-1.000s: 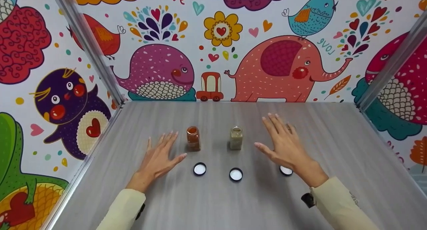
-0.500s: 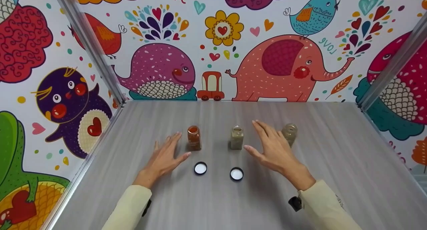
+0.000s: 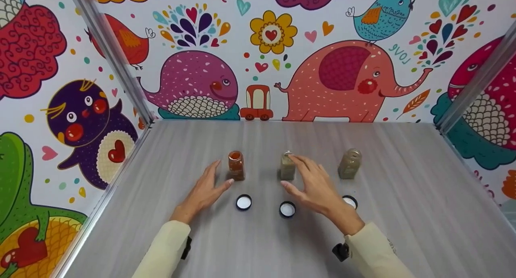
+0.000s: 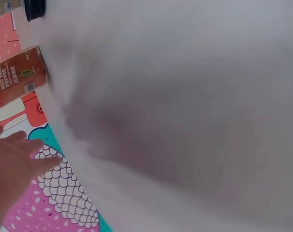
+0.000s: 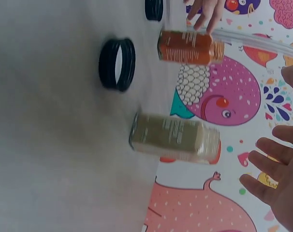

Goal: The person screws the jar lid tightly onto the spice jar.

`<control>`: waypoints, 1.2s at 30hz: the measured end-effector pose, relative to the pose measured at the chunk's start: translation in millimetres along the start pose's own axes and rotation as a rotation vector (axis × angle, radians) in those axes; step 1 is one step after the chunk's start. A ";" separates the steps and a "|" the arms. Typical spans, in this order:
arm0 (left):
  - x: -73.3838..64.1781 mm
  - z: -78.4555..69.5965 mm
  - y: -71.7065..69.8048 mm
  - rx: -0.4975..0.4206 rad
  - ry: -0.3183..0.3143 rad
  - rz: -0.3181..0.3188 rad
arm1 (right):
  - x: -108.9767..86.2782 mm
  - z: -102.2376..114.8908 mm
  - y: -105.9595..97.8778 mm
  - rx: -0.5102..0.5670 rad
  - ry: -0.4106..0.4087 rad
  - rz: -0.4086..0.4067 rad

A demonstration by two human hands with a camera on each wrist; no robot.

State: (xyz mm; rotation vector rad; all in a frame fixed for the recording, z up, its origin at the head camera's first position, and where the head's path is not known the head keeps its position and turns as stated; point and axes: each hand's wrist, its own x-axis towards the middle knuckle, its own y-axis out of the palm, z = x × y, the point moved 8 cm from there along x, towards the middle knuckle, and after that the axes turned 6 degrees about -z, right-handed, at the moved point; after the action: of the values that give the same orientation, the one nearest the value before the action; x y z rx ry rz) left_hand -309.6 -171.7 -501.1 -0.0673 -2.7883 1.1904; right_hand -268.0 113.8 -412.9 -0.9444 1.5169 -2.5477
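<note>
Three uncapped glass spice jars stand upright in a row on the table. The left one holds red-orange powder (image 3: 236, 167); the middle (image 3: 286, 170) and right jars (image 3: 350, 165) hold greenish-brown powder. My left hand (image 3: 201, 194) hovers with spread fingers beside the red-orange jar, its thumb tip close to the jar's base. Over by the middle jar is my right hand (image 3: 316, 189), fingers loosely extended and the index fingertip overlapping the jar's neck in the head view. The right wrist view shows a gap between this hand (image 5: 277, 169) and the middle spice jar (image 5: 170, 137).
In front of the jars lie three black lids, white inside up: a left lid (image 3: 243, 202), a middle lid (image 3: 287, 209) and a right lid (image 3: 350, 201), partly behind my right wrist. Cartoon-printed walls (image 3: 181, 84) and metal posts (image 3: 117, 56) bound the grey table (image 3: 225, 241).
My right hand has moved left from in front of the right jar to the middle jar, uncovering the right jar. My left hand has shifted slightly right, toward the red-orange jar.
</note>
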 end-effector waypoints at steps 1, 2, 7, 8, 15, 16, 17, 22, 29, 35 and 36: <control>1.1 0.5 0.7 -0.022 -0.013 -0.003 | 0.1 2.8 2.1 0.010 -0.006 0.002; 2.0 0.9 1.2 -0.037 -0.022 -0.007 | 0.2 5.3 4.6 0.019 -0.012 0.008; 5.7 2.6 3.4 -0.085 -0.053 -0.031 | -0.5 15.0 17.3 0.070 -0.016 0.041; 6.4 2.7 4.0 -0.098 -0.056 -0.038 | -0.6 16.3 19.9 0.085 -0.011 0.048; 13.2 0.0 11.0 -0.193 -0.067 -0.067 | 0.3 24.6 39.3 0.204 0.044 0.093; 14.0 -0.4 11.5 -0.201 -0.069 -0.073 | 0.4 25.1 42.7 0.234 0.063 0.104; 14.9 -0.3 11.8 -0.203 -0.069 -0.079 | 0.6 25.4 46.5 0.272 0.087 0.118; 17.0 -0.2 10.4 -0.220 -0.087 -0.102 | -0.8 28.2 67.6 0.451 0.214 0.187; 20.2 -1.5 12.4 -0.272 -0.130 -0.114 | -7.2 36.7 93.3 0.485 0.287 0.257; 23.3 -2.1 12.9 -0.336 -0.179 -0.130 | -9.8 42.5 114.0 0.478 0.334 0.325; 24.4 -2.2 13.5 -0.347 -0.183 -0.130 | -10.0 42.8 117.3 0.481 0.339 0.334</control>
State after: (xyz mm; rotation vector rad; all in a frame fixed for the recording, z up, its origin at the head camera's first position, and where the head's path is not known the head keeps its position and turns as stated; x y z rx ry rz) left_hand -333.6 -158.7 -507.3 0.2013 -3.0717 0.7075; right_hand -269.8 21.7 -497.8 -0.1934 0.9217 -2.7037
